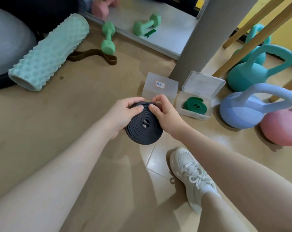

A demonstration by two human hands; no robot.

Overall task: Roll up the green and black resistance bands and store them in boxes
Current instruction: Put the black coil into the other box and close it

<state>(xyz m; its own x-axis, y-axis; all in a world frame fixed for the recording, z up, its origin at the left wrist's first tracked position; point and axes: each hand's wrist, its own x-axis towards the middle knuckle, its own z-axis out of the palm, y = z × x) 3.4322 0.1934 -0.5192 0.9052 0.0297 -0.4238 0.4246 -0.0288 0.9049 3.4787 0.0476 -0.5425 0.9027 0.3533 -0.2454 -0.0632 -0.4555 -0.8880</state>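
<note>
The black resistance band is wound into a flat coil, held above the floor at the centre of the head view. My left hand grips its left side with the thumb on top. My right hand pinches the coil's far edge. The green resistance band lies rolled inside an open clear box to the right. A second clear box, shut and labelled, stands just beyond my hands.
Blue, pink and teal kettlebells crowd the right. A mint foam roller, a brown loop band and green dumbbells lie at the back left. A grey post rises behind the boxes. My white shoe is below.
</note>
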